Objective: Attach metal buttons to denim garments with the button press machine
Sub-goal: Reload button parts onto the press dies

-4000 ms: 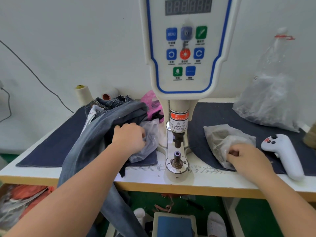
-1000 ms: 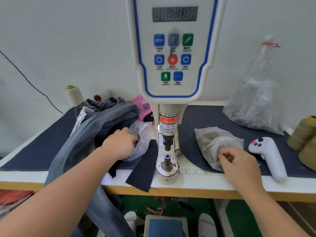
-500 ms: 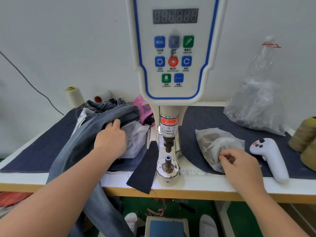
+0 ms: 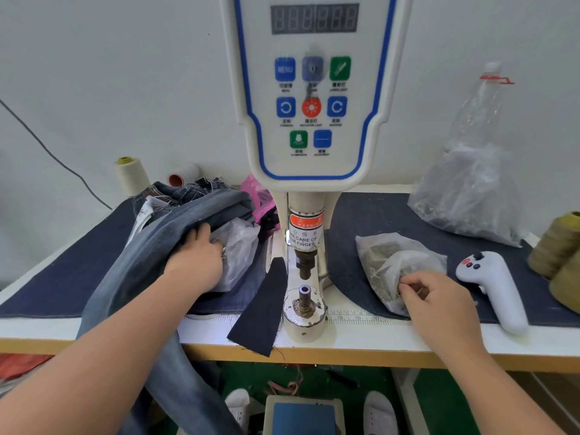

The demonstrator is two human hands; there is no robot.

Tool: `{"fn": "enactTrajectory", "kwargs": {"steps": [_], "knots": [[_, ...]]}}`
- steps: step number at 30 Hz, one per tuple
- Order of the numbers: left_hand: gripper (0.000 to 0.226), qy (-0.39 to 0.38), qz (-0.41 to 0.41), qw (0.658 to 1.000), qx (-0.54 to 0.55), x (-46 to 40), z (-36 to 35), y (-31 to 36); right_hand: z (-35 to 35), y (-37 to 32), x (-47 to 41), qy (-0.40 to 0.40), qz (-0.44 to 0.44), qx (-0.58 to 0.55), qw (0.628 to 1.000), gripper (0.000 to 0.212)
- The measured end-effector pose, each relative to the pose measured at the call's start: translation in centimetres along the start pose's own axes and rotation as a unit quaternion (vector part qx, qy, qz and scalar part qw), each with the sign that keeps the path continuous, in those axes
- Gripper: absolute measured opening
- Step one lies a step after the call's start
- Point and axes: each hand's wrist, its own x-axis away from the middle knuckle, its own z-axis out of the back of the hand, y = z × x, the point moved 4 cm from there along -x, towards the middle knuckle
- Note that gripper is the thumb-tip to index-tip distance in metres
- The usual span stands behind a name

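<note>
The button press machine (image 4: 310,98) stands in the middle, its lower die (image 4: 304,297) bare under the punch (image 4: 305,265). Faded blue jeans (image 4: 163,246) are heaped at the left and hang over the table's front edge. My left hand (image 4: 196,260) lies on them, fingers tucked into a denim fold beside a clear plastic bag (image 4: 240,246). My right hand (image 4: 439,301) pinches at the mouth of a small plastic bag of metal buttons (image 4: 386,262); what sits between the fingertips is hidden.
A dark denim scrap (image 4: 266,312) droops over the front edge left of the die. A white handheld controller (image 4: 496,290), olive thread cones (image 4: 561,246) and a large clear bag (image 4: 470,196) sit at the right. Cream thread cones (image 4: 130,174) stand at the back left. A pedal (image 4: 301,416) lies below.
My left hand has slid left off the clear bag onto the jeans' fold. The dark scrap now hangs beside the die. My right hand has stayed at the button bag.
</note>
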Motion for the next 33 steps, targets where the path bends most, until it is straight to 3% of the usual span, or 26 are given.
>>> {"fn": "enactTrajectory", "kwargs": {"steps": [4, 11, 13, 15, 18, 20, 27, 33], "knots": [[0.041, -0.093, 0.005, 0.992, 0.082, -0.6, -0.6, -0.1, 0.1, 0.0, 0.0, 0.002, 0.004, 0.002, 1.000, 0.013], [0.012, -0.038, -0.065, 0.971, 0.225, 0.1, 0.4, 0.1, -0.1, 0.1, -0.1, -0.003, 0.002, 0.009, 1.000, 0.014], [0.016, -0.036, -0.089, 0.965, 0.243, 0.5, 0.8, 0.6, -0.1, 0.1, -0.1, -0.006, 0.002, 0.011, 1.000, 0.014], [0.006, -0.030, -0.090, 0.971, 0.222, 0.6, 0.8, 0.7, -0.1, 0.1, -0.1, -0.007, 0.000, 0.011, 1.000, 0.014], [0.041, -0.056, -0.043, 0.987, 0.148, 0.8, 0.4, 0.6, -0.1, 0.1, -0.1, -0.008, -0.003, 0.010, 1.000, 0.015], [0.050, -0.065, -0.027, 0.991, 0.116, 0.8, 0.4, 0.7, -0.1, 0.1, -0.1, -0.006, -0.005, 0.003, 1.000, 0.015], [0.029, 0.003, -0.054, 0.986, 0.155, 0.8, 1.5, 1.7, -0.1, 0.2, 0.0, -0.001, 0.000, -0.001, 1.000, 0.016], [0.032, -0.039, -0.020, 0.991, 0.127, 1.1, 1.5, 1.6, -0.2, 0.2, 0.0, 0.006, 0.001, -0.012, 1.000, 0.016]]}}
